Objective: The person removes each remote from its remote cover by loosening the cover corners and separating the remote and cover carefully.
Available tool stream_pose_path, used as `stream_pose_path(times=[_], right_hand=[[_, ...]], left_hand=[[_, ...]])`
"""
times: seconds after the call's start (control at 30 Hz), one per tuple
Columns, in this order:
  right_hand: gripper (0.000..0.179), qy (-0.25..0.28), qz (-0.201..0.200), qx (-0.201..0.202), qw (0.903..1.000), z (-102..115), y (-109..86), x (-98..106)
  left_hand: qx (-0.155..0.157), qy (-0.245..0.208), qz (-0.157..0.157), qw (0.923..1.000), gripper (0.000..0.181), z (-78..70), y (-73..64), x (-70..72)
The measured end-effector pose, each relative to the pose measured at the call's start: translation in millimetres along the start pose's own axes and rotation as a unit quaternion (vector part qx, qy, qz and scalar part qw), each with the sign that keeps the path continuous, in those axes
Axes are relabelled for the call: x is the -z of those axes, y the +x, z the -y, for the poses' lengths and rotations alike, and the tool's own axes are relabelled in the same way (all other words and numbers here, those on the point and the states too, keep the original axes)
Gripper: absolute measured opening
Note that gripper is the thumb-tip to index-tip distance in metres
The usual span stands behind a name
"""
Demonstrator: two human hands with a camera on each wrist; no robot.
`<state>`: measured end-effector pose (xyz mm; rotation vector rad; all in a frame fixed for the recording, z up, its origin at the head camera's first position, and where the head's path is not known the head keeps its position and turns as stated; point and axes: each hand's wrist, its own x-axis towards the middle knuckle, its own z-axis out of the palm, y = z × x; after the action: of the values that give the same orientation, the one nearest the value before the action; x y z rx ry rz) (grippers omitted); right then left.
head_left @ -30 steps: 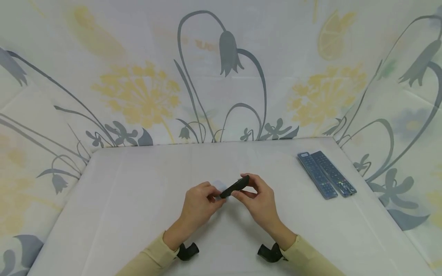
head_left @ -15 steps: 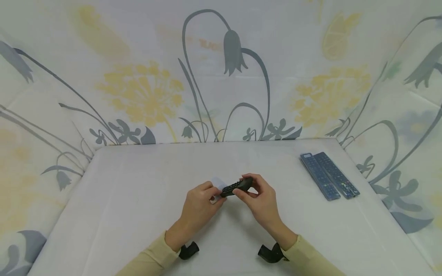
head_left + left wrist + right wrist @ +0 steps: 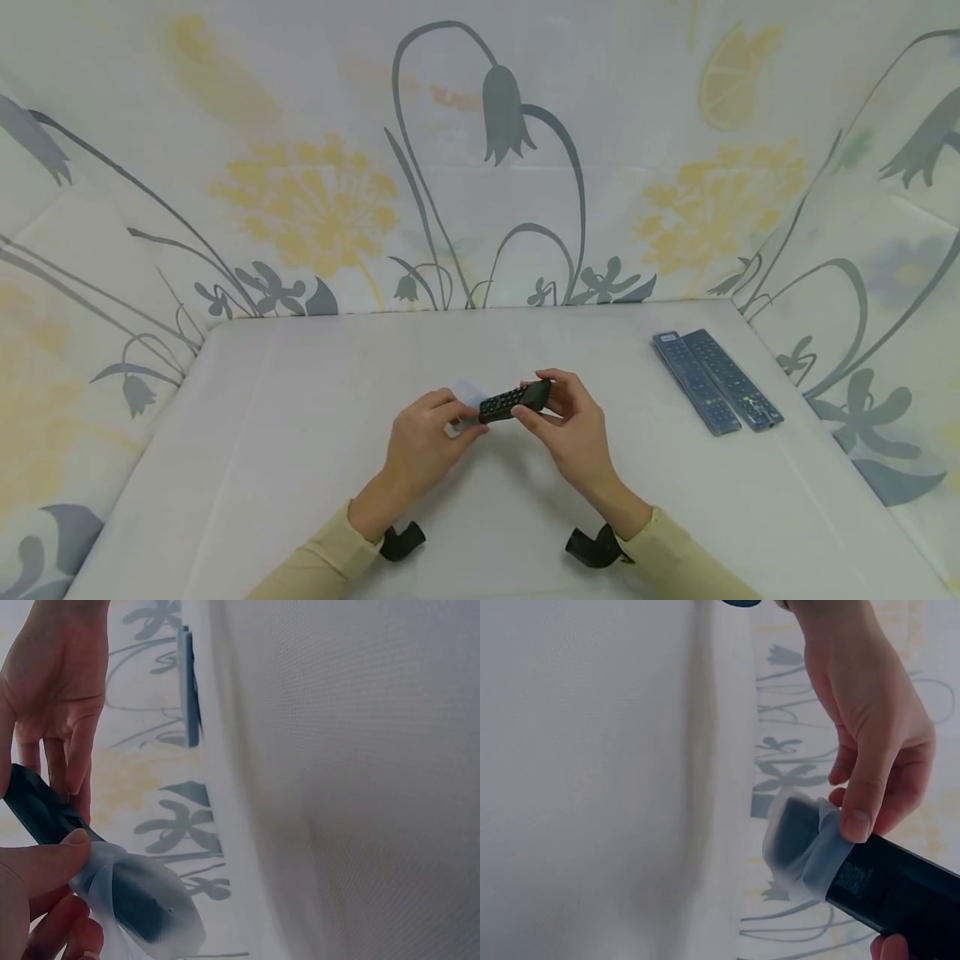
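The long black remote control [image 3: 534, 397] is now showing more buttons [image 3: 500, 405] — left hand [image 3: 423, 439] pinching its translucent plastic sleeve [image 3: 823, 862], right hand [image 3: 577, 429] holding the bare end.

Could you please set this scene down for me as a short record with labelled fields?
Held item: black remote control, its buttons showing in the head view
Cover: translucent sleeve around one end; the rest is bare
Left hand: pinches the remote at the sleeve's edge
Right hand: holds the bare end
Also present: two bluish remote controls, lying side by side at the person's right
Surface: white table
Backdrop: floral-printed cloth
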<state>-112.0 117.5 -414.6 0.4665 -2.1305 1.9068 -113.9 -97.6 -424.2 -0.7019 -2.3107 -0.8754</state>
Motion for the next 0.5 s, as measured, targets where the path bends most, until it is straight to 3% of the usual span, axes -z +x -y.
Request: stream_pose_path(times=[0.23,0.5], right_hand=[[0.048,0.004,0.013,0.000,0.9999,1,1.5,4],[0.049,0.006,0.024,0.007,0.9997,1,1.1,11]], left_hand=[[0.004,-0.027,0.002,0.9996,0.022,8.0,1.2,4.2],[0.044,-0.060,0.001,0.9973,0.022,14.4,1.5,8.4]])
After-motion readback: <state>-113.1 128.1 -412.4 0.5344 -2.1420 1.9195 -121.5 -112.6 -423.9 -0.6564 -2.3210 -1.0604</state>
